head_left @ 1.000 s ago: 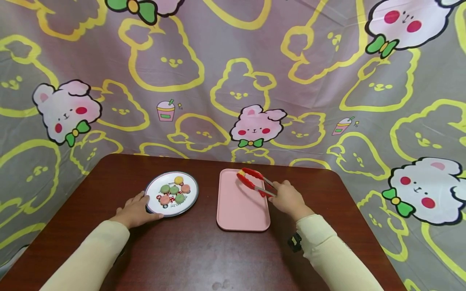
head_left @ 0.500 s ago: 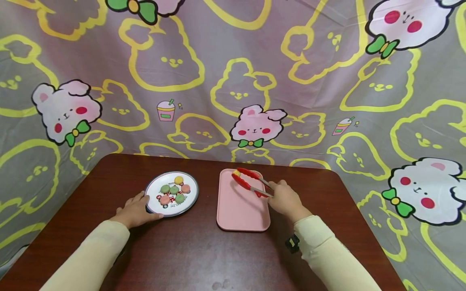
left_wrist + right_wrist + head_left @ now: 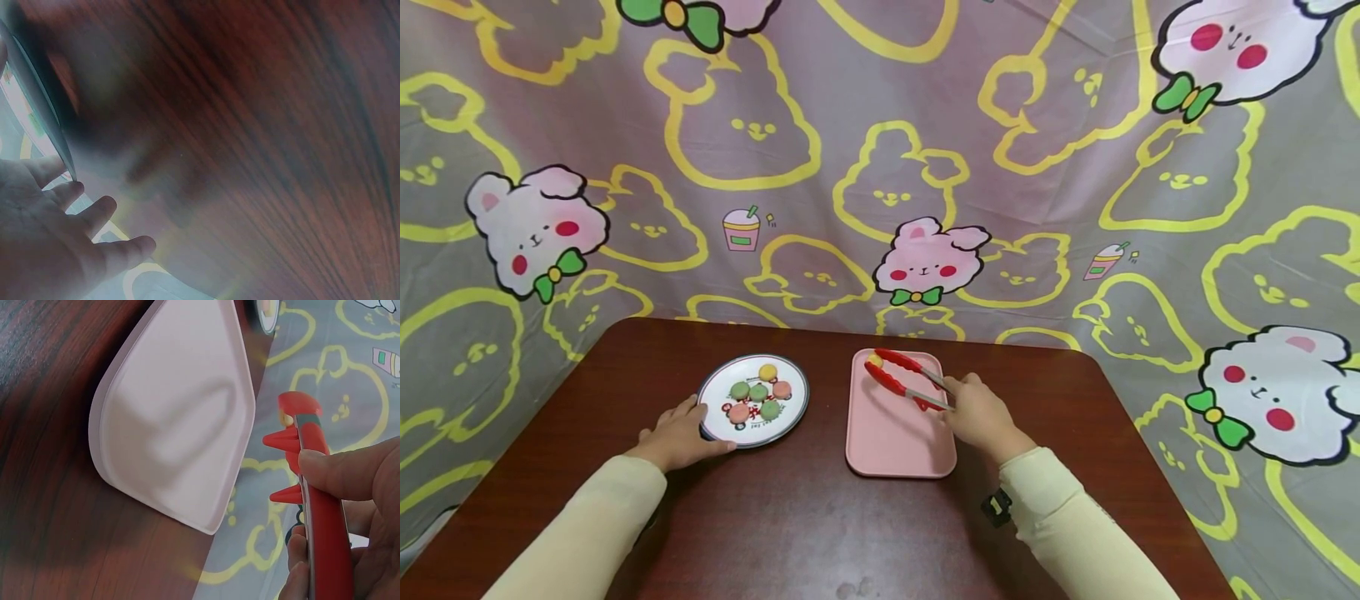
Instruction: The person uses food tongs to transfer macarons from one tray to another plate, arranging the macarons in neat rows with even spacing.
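Observation:
A round white plate (image 3: 715,385) with a dark rim carries several macarons, green, pink and a yellow one (image 3: 767,372). My left hand (image 3: 677,435) rests at its near-left edge, fingers spread and fairly straight; the left wrist view has the fingertips (image 3: 76,189) right at the rim. In my right hand (image 3: 983,418) I grip red-tipped metal tongs (image 3: 887,379). Their tips pinch another yellow macaron (image 3: 876,361) over the far end of a pink rectangular tray (image 3: 898,437). The right wrist view shows my thumb along the red tongs (image 3: 326,531), whose shadow falls on the tray.
Plate and tray stand apart on a dark brown wooden table (image 3: 820,525), the plate left of the tray. A grey curtain (image 3: 805,200) with yellow outlines and bunny prints hangs behind the table and along both sides.
My right hand has moved left and slightly nearer with the tongs, carrying the yellow macaron from the tray's far right corner towards its far left. My left hand and the plate stay put.

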Available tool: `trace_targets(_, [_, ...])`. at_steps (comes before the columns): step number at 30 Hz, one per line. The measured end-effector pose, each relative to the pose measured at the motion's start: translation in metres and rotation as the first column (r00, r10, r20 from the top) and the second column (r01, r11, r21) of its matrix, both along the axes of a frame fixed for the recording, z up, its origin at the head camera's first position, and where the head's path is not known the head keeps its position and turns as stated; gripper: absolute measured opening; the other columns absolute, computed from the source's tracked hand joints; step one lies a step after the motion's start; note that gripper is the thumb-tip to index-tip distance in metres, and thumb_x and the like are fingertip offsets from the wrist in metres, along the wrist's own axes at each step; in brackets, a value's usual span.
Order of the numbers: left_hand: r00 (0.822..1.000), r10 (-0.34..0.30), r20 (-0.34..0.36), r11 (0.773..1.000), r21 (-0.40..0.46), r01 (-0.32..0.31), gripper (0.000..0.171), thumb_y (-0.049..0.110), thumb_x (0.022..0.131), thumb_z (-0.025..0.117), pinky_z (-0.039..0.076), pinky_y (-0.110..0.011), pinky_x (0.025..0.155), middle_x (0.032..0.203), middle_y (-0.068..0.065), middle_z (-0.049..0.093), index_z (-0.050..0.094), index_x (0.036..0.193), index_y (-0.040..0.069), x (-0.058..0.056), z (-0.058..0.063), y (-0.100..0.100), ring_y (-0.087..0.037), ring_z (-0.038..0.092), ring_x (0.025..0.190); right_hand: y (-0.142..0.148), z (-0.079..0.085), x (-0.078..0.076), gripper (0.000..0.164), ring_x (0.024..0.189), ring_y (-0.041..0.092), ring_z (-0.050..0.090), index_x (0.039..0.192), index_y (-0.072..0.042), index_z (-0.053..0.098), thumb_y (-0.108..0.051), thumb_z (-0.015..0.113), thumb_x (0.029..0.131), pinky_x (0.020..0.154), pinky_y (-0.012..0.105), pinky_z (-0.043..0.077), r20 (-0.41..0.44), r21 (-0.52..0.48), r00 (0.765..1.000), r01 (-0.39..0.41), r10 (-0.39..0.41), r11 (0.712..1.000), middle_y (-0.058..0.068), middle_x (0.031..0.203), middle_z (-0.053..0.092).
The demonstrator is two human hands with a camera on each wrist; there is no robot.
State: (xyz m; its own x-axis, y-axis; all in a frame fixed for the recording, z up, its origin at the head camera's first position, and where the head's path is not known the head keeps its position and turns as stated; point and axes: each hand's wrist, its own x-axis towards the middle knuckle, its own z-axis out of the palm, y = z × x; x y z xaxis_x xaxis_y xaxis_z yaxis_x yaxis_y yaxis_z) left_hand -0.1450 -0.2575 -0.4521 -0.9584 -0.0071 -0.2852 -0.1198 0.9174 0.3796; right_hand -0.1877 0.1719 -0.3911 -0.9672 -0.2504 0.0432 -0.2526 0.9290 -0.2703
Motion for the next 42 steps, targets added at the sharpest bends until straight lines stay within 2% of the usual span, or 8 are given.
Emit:
trace_targets(11, [1.0, 0.0, -0.007, 1.0, -0.001, 0.0, 0.112, 0.066, 0.075, 0.067, 0.016, -0.08, 0.095, 0.148, -0.039, 0.017, 0.029, 0.142, -0.015, 0.001, 0.002, 0.001, -0.06, 0.017, 0.13, -0.009, 0.003, 0.004, 0.057, 0.075, 0.026, 0.058, 0.132, -0.005, 0.058, -0.019, 0.077, 0.08, 0.063, 0.043, 0.05, -0.002, 0.006, 1.0, -0.016, 0.016, 1.0, 0.016, 0.098, 0.057])
trace_targets(22, [1.0, 0.0, -0.002, 1.0, -0.007, -0.001, 0.112, 0.067, 0.074, 0.067, 0.017, -0.08, 0.095, 0.148, -0.038, 0.017, 0.03, 0.142, -0.014, 0.0, 0.002, 0.001, -0.06, 0.018, 0.13, -0.015, 0.004, 0.008, 0.054, 0.075, 0.023, 0.056, 0.13, -0.006, 0.06, -0.018, 0.076, 0.08, 0.065, 0.042, 0.05, 0.001, -0.008, 1.0, -0.025, 0.025, 1.0, 0.015, 0.105, 0.057])
trace_targets(33, [1.0, 0.002, 0.003, 1.0, 0.002, -0.002, 0.112, 0.067, 0.074, 0.068, 0.015, -0.08, 0.095, 0.148, -0.039, 0.016, 0.03, 0.142, -0.014, 0.001, 0.002, 0.001, -0.06, 0.017, 0.13, -0.021, 0.005, 0.013, 0.05, 0.07, 0.019, 0.053, 0.125, -0.009, 0.063, -0.021, 0.078, 0.079, 0.06, 0.038, 0.048, -0.009, -0.003, 0.998, -0.056, 0.056, 0.998, 0.012, 0.096, 0.057])
trace_targets(42, [1.0, -0.001, -0.003, 1.0, 0.001, 0.001, 0.113, 0.067, 0.074, 0.067, 0.016, -0.08, 0.095, 0.148, -0.038, 0.016, 0.029, 0.143, -0.014, 0.001, 0.001, 0.0, -0.06, 0.017, 0.13, -0.026, 0.007, 0.017, 0.051, 0.071, 0.018, 0.052, 0.126, -0.009, 0.063, -0.022, 0.078, 0.079, 0.06, 0.037, 0.048, -0.033, 0.039, 0.995, -0.089, 0.09, 0.995, 0.011, 0.095, 0.057])
